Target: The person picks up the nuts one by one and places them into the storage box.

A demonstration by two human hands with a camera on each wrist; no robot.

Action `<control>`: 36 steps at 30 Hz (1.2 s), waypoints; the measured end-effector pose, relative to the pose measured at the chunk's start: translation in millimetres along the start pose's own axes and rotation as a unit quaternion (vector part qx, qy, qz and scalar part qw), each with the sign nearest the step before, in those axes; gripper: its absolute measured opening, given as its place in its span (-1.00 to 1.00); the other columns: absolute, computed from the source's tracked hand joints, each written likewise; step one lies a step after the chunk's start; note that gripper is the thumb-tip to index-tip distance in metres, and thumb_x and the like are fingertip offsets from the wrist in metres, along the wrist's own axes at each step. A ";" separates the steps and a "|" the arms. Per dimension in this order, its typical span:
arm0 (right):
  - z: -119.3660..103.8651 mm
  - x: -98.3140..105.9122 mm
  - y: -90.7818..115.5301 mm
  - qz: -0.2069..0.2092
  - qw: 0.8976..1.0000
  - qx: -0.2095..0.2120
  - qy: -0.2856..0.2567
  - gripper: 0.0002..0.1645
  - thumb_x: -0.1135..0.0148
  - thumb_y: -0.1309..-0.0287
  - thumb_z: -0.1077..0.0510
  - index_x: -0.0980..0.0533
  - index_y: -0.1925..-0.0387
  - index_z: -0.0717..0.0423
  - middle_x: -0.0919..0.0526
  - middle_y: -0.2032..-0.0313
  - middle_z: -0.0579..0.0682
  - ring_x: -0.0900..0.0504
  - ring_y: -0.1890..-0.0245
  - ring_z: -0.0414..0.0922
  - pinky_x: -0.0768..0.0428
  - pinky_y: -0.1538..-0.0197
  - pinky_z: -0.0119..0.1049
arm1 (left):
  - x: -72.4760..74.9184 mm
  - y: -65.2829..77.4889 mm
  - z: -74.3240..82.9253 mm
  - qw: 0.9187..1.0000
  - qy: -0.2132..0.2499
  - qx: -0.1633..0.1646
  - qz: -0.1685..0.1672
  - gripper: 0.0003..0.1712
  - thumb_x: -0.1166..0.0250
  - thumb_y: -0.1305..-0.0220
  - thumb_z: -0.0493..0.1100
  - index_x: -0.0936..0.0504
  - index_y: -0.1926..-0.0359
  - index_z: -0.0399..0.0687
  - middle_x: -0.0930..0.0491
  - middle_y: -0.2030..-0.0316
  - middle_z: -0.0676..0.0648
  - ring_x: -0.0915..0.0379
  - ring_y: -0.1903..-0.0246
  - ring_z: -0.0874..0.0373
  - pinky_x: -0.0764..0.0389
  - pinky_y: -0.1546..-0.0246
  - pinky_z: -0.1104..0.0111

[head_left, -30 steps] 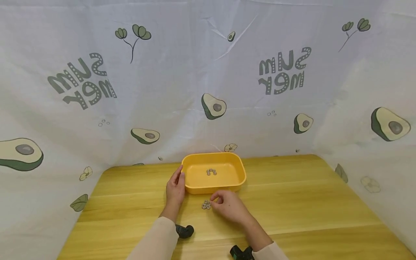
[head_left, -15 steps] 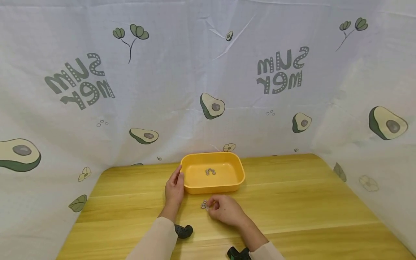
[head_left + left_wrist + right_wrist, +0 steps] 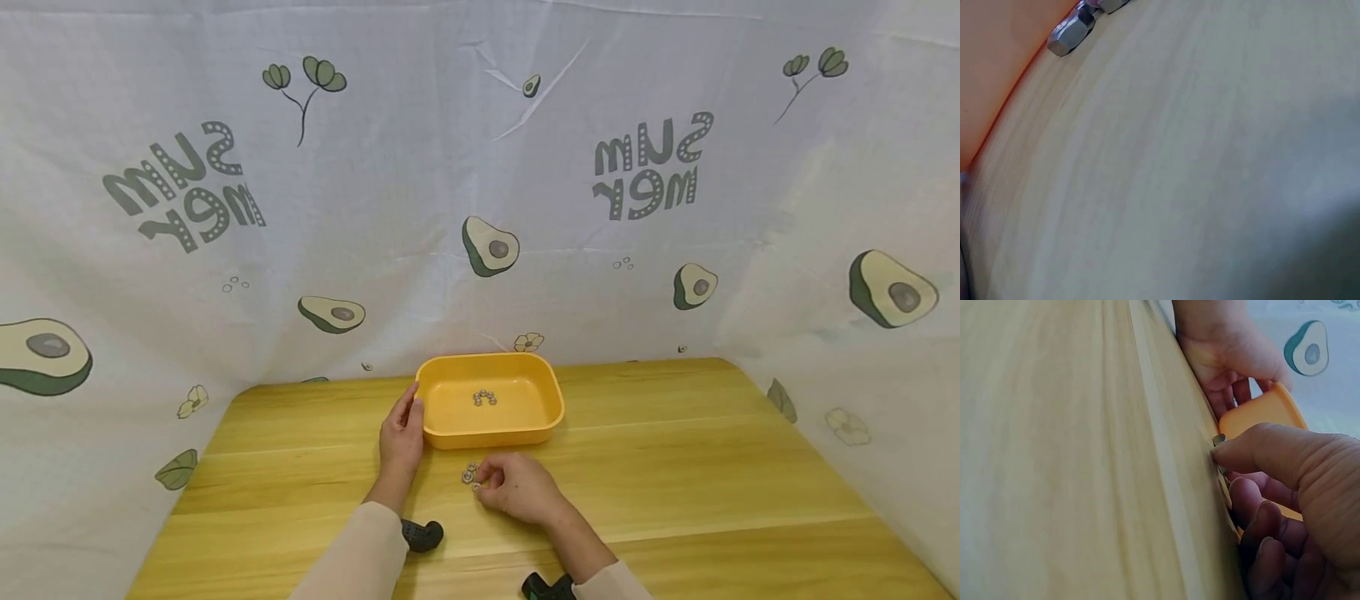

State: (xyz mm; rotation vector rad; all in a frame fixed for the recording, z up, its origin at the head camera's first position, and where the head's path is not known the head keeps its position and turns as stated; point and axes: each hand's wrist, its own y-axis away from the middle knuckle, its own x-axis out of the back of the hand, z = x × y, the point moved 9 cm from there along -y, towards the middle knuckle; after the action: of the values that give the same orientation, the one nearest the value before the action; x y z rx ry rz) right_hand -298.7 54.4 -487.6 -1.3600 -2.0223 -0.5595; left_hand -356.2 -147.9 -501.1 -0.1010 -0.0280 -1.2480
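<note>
A yellow rectangular tray sits toward the back of the table, with several small metal nuts on its floor. My left hand rests along the tray's left wall, its fingers mostly straight. Just in front of the tray, two hex nuts lie close together on the table. Beside them my right hand pinches another nut between thumb and index fingertip, low at the tabletop. In the right wrist view, the thumb tip meets a metal nut; the other fingers are curled in.
The wood-grain table extends to both sides. A white printed curtain hangs behind and beside it. Black devices are on both wrists, the left one and the right one.
My right hand has shifted slightly left and toward me, drawing one nut away from the others. My left hand stays against the tray.
</note>
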 end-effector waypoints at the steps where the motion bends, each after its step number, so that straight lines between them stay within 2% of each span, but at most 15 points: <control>1: -0.1 0.2 -0.1 0.001 1.000 0.001 0.001 -0.89 -0.48 -0.03 0.13 -0.66 0.38 -0.08 -0.51 0.57 -0.24 -0.42 0.58 -0.31 -0.37 0.50 -0.44 | 0.1 0.1 0.6 1.000 0.000 -0.001 0.000 -0.52 -0.11 -0.55 0.00 -0.51 -0.41 0.14 -0.46 -0.42 -0.09 -0.37 -0.41 -0.04 -0.43 -0.43 0.09; 13: -1.9 -5.1 3.1 -0.019 1.000 0.007 -0.013 -0.86 -0.47 -0.01 0.16 -0.70 0.33 -0.08 -0.53 0.56 -0.22 -0.42 0.58 -0.31 -0.35 0.51 -0.45 | 2.3 3.7 -4.1 1.000 -0.003 0.000 -0.003 -0.52 -0.11 -0.55 0.00 -0.50 -0.42 0.15 -0.45 -0.42 -0.09 -0.38 -0.40 -0.04 -0.43 -0.43 0.07; 28: -2.5 2.8 0.3 0.012 0.999 0.017 0.024 -0.91 -0.44 0.02 0.14 -0.63 0.48 -0.09 -0.51 0.58 -0.27 -0.42 0.57 -0.37 -0.40 0.46 -0.47 | 0.1 -0.2 -3.2 1.000 -0.008 0.001 -0.009 -0.52 -0.09 -0.56 0.01 -0.49 -0.43 0.20 -0.43 -0.44 -0.08 -0.35 -0.43 -0.05 -0.42 -0.44 0.06; 36: 1.5 3.3 0.4 0.015 1.000 0.000 0.010 -0.89 -0.45 -0.01 0.12 -0.62 0.47 -0.08 -0.51 0.58 -0.24 -0.42 0.57 -0.33 -0.38 0.47 -0.47 | 0.1 1.3 -1.3 1.000 -0.007 -0.002 -0.006 -0.51 -0.11 -0.55 0.01 -0.49 -0.42 0.17 -0.45 -0.43 -0.10 -0.36 -0.42 -0.06 -0.43 -0.43 0.06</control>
State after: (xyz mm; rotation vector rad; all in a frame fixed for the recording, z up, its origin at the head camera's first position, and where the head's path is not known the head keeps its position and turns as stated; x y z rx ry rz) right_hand -299.7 57.7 -486.4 -1.3761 -1.9835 -0.5574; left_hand -355.0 -147.8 -502.4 -0.1141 -0.0379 -1.2589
